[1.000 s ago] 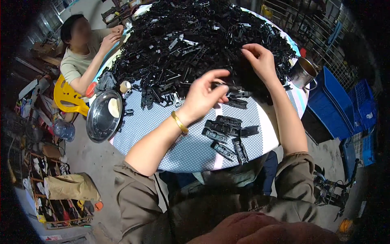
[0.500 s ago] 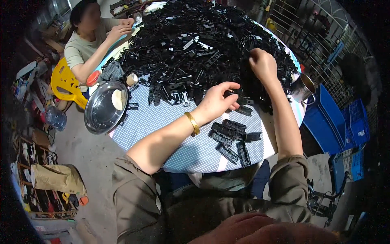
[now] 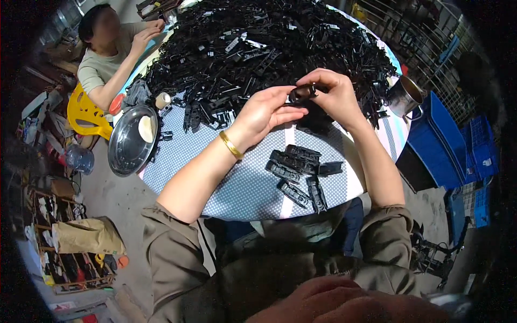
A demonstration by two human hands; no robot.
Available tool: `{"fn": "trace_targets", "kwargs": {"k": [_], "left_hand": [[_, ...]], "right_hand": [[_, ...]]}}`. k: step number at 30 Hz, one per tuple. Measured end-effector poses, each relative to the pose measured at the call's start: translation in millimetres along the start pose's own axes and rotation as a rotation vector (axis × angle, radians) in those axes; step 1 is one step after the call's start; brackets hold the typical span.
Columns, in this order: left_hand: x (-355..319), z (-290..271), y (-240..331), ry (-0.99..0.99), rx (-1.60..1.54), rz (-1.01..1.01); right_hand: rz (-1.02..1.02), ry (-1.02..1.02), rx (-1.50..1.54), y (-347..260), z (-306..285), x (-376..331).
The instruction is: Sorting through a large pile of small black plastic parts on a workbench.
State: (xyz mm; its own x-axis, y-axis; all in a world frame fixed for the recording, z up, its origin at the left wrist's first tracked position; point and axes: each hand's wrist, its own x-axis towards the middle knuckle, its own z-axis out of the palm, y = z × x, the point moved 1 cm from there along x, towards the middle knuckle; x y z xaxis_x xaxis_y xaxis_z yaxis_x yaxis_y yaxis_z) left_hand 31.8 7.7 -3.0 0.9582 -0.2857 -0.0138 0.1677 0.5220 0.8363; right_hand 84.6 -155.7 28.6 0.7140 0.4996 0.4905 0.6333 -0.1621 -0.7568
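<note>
Both of my hands meet over the near edge of a large heap of black plastic parts (image 3: pixel 237 70). My left hand (image 3: pixel 259 116), below a gold bangle, pinches one end of a small dark plastic part (image 3: pixel 302 93). The fingers of my right hand (image 3: pixel 338 99) close on its other end, and they partly hide its shape. Nearer to me, several elongated black plastic pieces (image 3: pixel 296 161) lie in a loose cluster on the patterned tablecloth (image 3: pixel 237 185).
A round metal basin (image 3: pixel 129 153) holding something pale stands at the table's left edge, near a small cup (image 3: pixel 162 100). At the right edge is a metal mug (image 3: pixel 405 97), with blue crates (image 3: pixel 439 142) beyond it. Another person (image 3: pixel 107 64) sits at the far left.
My right hand has come left from the heap to meet my left hand, and the dark part now shows between them. My left hand has shifted slightly left and up.
</note>
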Motion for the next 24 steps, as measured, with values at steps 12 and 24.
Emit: {"fn": "trace_targets", "kwargs": {"k": [12, 24], "left_hand": [[-5.7, 9.8, -2.0, 0.085, 0.144, 0.089], [-9.2, 13.2, 14.8, 0.171, 0.246, 0.174]], "right_hand": [[-0.184, 0.065, -0.179, -0.8, 5.8, -4.5], [0.129, -0.18, 0.345, 7.4, -18.2, 3.5]]}}
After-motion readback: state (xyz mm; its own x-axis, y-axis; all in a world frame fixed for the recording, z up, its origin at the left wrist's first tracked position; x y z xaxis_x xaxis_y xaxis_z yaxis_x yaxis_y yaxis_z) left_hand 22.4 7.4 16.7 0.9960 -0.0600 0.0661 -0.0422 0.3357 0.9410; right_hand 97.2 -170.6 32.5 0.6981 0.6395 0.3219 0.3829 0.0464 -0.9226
